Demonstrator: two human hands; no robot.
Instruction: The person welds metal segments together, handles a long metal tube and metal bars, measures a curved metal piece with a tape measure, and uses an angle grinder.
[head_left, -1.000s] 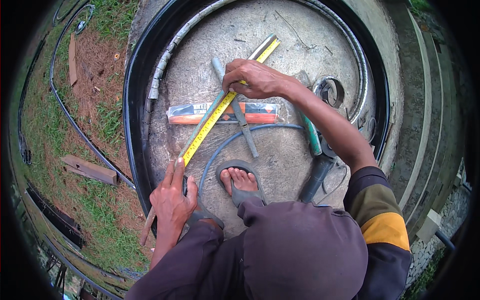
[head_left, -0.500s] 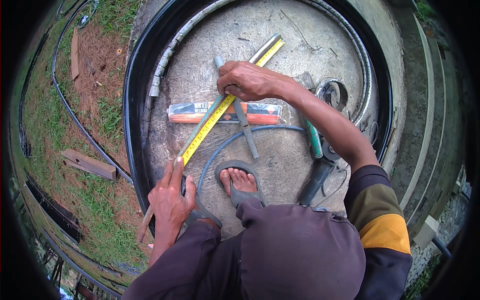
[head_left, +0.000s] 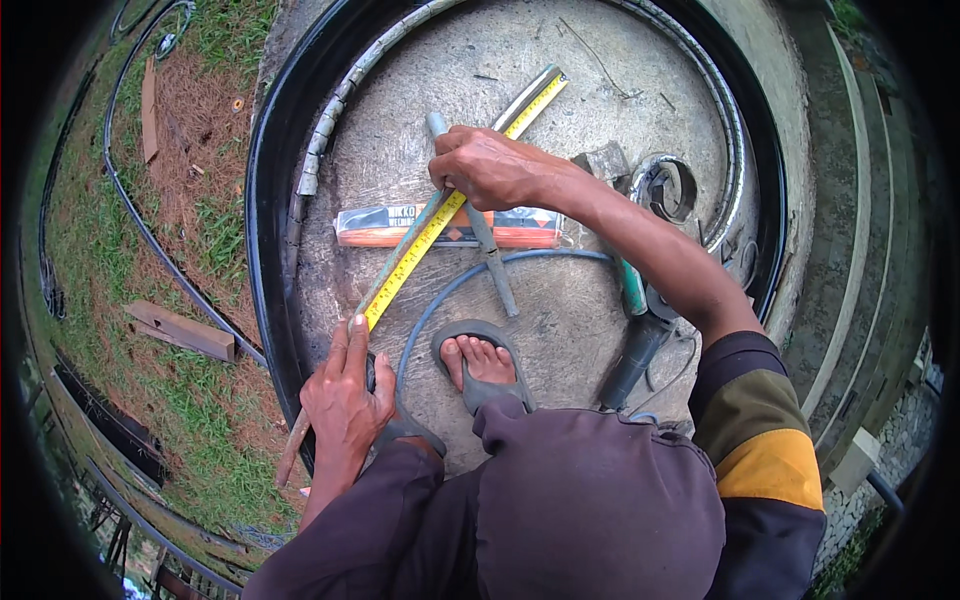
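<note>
A yellow tape measure blade point(head_left: 412, 258) runs diagonally along a long, thin metal bar point(head_left: 396, 270). My right hand point(head_left: 490, 168) is closed around both about midway, where they cross a grey metal pipe point(head_left: 487, 250). At the near end, my left hand point(head_left: 345, 398) presses its fingers on the bar and the tape; a dark object, probably the tape's case, shows partly beside the thumb. The bar's brownish end point(head_left: 292, 450) sticks out past that hand. Beneath the crossing lies a plastic-wrapped orange and dark packet point(head_left: 520, 228).
A black curved rim point(head_left: 262, 200) encircles the concrete floor, with a ribbed silver hose-like ring point(head_left: 335, 112) inside. To the right lie an angle grinder point(head_left: 640, 345) with a green handle and a round metal ring point(head_left: 672, 190). A blue cable point(head_left: 440, 300) curves near my sandalled foot point(head_left: 480, 362).
My right hand has shifted slightly left and down, and the far end of the bar and tape has moved slightly left. My left hand stays nearly in place.
</note>
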